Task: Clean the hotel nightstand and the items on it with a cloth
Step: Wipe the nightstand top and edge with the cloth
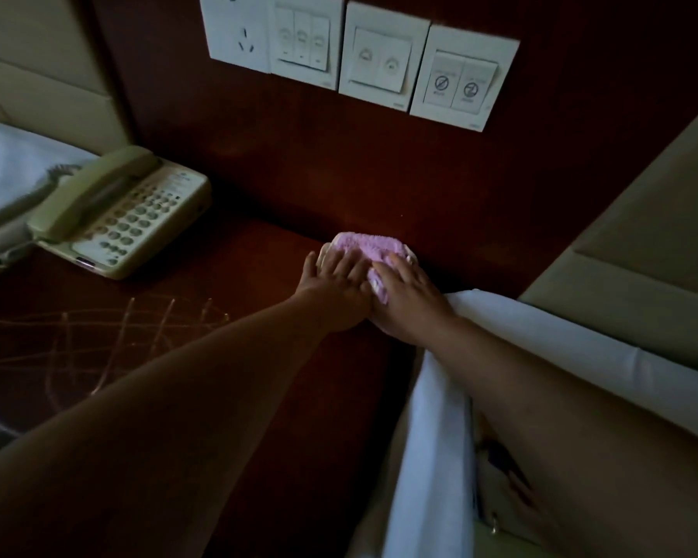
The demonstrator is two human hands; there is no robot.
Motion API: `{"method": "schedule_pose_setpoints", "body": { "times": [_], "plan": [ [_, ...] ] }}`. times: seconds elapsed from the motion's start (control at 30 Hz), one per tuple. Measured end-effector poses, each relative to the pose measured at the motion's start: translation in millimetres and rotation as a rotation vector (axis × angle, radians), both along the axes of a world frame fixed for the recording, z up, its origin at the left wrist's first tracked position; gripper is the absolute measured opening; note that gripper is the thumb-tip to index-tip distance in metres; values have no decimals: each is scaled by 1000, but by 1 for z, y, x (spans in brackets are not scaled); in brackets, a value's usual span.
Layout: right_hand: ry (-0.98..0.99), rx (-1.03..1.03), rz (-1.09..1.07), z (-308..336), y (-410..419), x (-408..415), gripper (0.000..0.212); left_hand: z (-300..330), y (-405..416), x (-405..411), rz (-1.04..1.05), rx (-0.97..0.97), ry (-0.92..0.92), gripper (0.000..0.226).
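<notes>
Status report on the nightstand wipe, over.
Both hands press pink cloth flat at nightstand's back edge. Phone far left, clear of them.

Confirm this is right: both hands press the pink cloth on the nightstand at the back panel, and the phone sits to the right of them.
Not quite. The head view shows the phone to the left of the left hand and right hand, not right. Both do press the pink cloth on the nightstand at the back panel.

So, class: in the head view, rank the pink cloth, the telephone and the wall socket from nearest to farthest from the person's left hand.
1. Pink cloth: directly under the left hand, at the back of the nightstand, with the right hand pressing beside it.
2. Telephone: off to the left on the nightstand.
3. Wall socket: high on the panel, upper left.
</notes>
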State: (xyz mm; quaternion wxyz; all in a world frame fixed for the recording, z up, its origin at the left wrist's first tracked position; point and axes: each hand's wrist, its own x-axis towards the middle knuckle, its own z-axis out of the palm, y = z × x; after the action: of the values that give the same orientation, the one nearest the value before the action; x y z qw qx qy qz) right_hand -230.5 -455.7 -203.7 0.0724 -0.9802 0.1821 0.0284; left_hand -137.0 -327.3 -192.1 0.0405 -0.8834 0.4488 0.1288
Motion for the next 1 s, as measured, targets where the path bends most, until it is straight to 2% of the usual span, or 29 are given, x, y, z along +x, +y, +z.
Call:
{"method": "schedule_pose_setpoints", "body": {
  "times": [0.13,0.23,0.37,0.6,0.8,0.9,1.0],
  "plan": [
    [102,-82,19,-8,26,-17,88,7,27,-24,-17,66,-21,60],
    [131,-63,38,-7,67,-49,84,15,71,-62,-35,76,-54,60],
    [7,2,52,12,142,-108,68,14,138,-114,-16,94,-47,61],
    [0,-39,111,21,219,-176,53,10,213,-185,46,142,-55,65],
    [58,-16,129,15,211,-169,68,12,210,-177,-35,173,-87,72],
    [9,-24,124,29,207,-147,71,10,198,-153,-64,181,-105,70],
    [92,-2,114,32,187,-116,76,4,177,-117,-44,129,-108,68]
  ]
}}
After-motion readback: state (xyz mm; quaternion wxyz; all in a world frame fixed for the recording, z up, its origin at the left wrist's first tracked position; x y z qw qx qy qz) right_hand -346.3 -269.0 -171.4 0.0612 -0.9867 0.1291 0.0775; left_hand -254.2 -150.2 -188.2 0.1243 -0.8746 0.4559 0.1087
